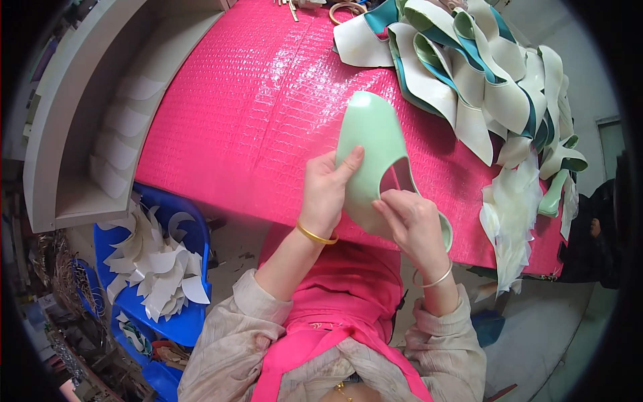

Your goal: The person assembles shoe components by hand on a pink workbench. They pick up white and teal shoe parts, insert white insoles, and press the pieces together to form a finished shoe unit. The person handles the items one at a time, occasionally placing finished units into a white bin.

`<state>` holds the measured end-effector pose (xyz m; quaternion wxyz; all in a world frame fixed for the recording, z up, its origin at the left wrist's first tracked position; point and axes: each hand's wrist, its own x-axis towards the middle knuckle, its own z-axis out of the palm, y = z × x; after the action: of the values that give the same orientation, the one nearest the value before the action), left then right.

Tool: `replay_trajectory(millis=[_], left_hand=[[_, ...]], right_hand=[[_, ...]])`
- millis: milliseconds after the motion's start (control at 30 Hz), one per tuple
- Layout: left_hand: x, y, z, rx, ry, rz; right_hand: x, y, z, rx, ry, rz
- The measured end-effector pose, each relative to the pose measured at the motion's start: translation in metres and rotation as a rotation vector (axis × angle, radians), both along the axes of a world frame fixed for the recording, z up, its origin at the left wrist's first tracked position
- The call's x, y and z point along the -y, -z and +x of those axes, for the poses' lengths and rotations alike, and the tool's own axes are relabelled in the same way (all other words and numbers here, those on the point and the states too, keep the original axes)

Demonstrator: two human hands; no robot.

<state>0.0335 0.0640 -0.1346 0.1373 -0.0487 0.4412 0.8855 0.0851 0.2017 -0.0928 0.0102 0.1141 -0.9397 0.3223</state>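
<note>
A mint-green shoe upper (367, 134) with a smooth rounded toe is held above the near edge of the pink-covered table (234, 107). Its toe points away from me and its foot opening faces to the right. My left hand (327, 184) grips the upper's left side, thumb lying on top and the other fingers hidden beneath. At the opening's edge, my right hand (410, 218) has its fingers curled and pinched on the rim. Whether anything small sits between those fingers cannot be seen.
White shoe uppers with teal lining (495, 87) are heaped at the table's far right. Thin whitish sheets (512, 214) hang over the right edge. A grey shelf unit (50, 154) borders the left, holding curved white pieces (124, 124). White cut pieces (161, 268) lie on a blue chair (197, 231).
</note>
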Motion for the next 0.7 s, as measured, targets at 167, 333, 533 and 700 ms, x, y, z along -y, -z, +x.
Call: replay_trajectory(millis=[167,333,533,700], left_hand=[[-0.011,-0.002,-0.005,0.126,0.097,0.112],[-0.018,0.0,-0.01,-0.015,0.053,0.039],[-0.012,-0.007,0.001,-0.032,-0.016,0.037],[-0.016,-0.011,0.002,0.073,-0.007,0.134]], right_hand=[[-0.013,-0.002,0.007,0.03,-0.07,-0.127],[-0.003,-0.002,0.013,0.033,0.076,-0.126],[0.006,-0.003,0.006,0.092,0.101,-0.164],[0.004,-0.007,0.016,0.118,0.078,-0.19]])
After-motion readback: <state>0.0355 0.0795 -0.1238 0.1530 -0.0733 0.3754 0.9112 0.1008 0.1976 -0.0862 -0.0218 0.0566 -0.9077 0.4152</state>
